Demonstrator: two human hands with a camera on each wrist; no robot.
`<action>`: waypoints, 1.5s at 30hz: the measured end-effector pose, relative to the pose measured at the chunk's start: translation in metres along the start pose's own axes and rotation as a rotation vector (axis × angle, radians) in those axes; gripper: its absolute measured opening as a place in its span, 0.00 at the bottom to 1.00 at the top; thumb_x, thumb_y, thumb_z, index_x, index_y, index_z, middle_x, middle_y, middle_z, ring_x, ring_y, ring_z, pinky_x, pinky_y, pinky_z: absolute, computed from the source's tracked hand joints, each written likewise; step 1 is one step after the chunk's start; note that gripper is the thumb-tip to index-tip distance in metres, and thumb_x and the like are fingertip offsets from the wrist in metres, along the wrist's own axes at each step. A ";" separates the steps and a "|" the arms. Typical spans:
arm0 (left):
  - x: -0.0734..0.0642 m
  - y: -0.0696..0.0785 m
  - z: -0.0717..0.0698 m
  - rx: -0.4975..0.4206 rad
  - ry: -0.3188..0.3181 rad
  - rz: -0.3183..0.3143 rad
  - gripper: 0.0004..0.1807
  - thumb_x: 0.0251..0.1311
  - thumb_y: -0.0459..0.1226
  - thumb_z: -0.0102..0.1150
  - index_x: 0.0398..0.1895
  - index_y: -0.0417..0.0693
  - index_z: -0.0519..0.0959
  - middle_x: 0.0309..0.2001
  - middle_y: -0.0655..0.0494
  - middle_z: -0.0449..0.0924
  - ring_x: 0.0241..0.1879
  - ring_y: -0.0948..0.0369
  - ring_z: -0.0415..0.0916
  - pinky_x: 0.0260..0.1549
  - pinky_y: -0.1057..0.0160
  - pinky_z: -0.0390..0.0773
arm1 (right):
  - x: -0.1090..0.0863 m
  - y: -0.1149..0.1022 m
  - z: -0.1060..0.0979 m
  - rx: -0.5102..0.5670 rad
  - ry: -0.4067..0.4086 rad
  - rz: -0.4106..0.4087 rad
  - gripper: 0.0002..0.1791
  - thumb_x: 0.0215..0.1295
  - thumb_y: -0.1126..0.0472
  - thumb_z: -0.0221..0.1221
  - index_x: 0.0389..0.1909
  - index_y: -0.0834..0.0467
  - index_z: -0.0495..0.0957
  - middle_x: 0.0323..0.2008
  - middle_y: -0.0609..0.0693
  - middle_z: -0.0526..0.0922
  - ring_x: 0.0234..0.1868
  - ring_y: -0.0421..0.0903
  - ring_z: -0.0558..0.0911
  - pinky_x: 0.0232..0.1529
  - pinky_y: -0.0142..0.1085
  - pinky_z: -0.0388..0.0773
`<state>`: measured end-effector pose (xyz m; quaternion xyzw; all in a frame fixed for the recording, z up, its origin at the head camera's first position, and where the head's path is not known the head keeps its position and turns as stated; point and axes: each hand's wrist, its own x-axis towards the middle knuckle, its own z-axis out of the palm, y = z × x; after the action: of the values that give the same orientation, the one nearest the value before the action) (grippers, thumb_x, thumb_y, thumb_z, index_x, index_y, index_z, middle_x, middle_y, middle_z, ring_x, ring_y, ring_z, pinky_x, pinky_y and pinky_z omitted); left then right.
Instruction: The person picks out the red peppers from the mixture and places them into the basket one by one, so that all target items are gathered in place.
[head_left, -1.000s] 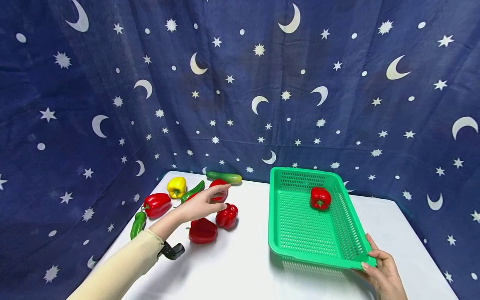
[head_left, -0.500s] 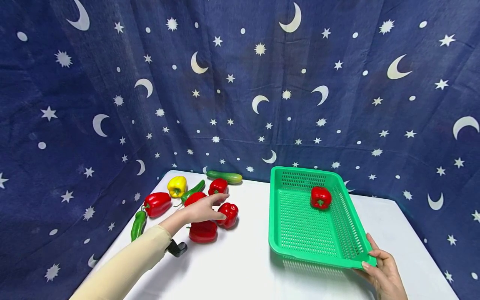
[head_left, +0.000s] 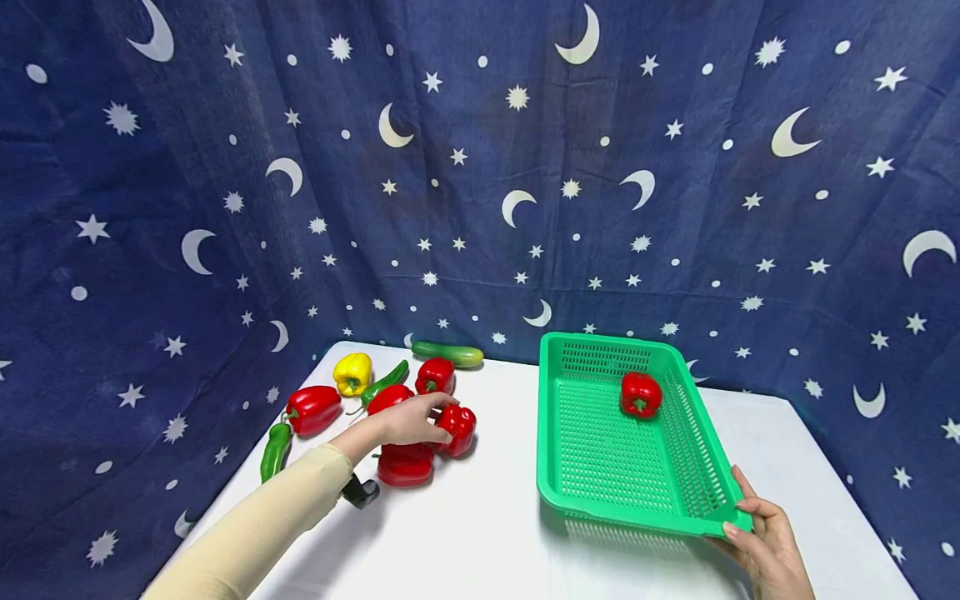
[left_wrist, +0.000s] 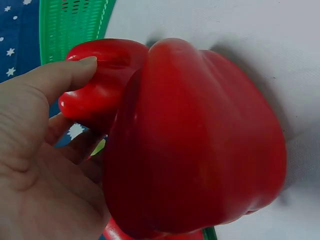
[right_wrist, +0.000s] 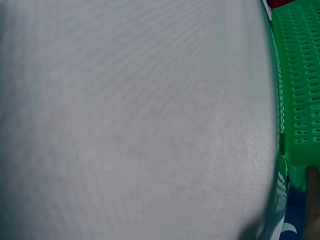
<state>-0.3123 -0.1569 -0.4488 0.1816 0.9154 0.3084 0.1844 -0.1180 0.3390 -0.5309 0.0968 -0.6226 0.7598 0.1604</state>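
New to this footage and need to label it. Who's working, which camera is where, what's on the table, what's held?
No machine here: just a person's bare left hand and right hand. The wide picture comes from a camera on the head, looking forward and down. Each wrist camera looks at that hand's work: the left view is mostly peppers close up, the right mostly blurred white, with the basket at one edge.

On the white table are five red peppers, a yellow pepper, two green peppers and a cucumber. Another red pepper sits in the basket.

The left hand pinches the held pepper, one of the five; the big pepper filling its wrist view isn't the held one. The right hand grips the basket's near right corner.
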 end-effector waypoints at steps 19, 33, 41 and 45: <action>0.015 0.006 -0.004 -0.127 -0.069 -0.157 0.35 0.68 0.54 0.60 0.72 0.45 0.71 0.51 0.50 0.80 0.47 0.54 0.79 0.55 0.45 0.76 | 0.002 0.000 0.002 0.024 0.003 -0.013 0.19 0.72 0.81 0.44 0.55 0.58 0.62 0.76 0.42 0.58 0.62 0.31 0.75 0.42 0.37 0.85; 0.016 0.010 0.004 -0.160 0.091 -0.137 0.30 0.73 0.47 0.56 0.74 0.44 0.68 0.64 0.44 0.75 0.62 0.49 0.73 0.62 0.41 0.72 | 0.003 0.000 -0.001 0.017 0.015 0.023 0.17 0.73 0.80 0.45 0.55 0.58 0.62 0.80 0.43 0.53 0.61 0.30 0.75 0.40 0.38 0.86; 0.011 0.010 0.005 -0.113 -0.015 -0.181 0.47 0.55 0.52 0.73 0.78 0.55 0.64 0.65 0.48 0.72 0.59 0.49 0.70 0.54 0.39 0.75 | 0.002 0.002 -0.003 0.032 -0.014 0.018 0.17 0.73 0.80 0.44 0.55 0.58 0.60 0.81 0.44 0.48 0.61 0.30 0.75 0.41 0.37 0.86; 0.011 0.011 0.004 -0.071 -0.048 -0.184 0.51 0.50 0.43 0.76 0.79 0.59 0.62 0.66 0.49 0.71 0.60 0.48 0.68 0.51 0.39 0.77 | 0.001 0.003 -0.003 0.029 -0.014 0.022 0.18 0.73 0.80 0.44 0.55 0.58 0.60 0.82 0.46 0.46 0.61 0.30 0.75 0.41 0.37 0.85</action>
<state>-0.3175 -0.1419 -0.4474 0.0977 0.9119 0.3180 0.2402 -0.1201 0.3419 -0.5334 0.0977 -0.6136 0.7698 0.1464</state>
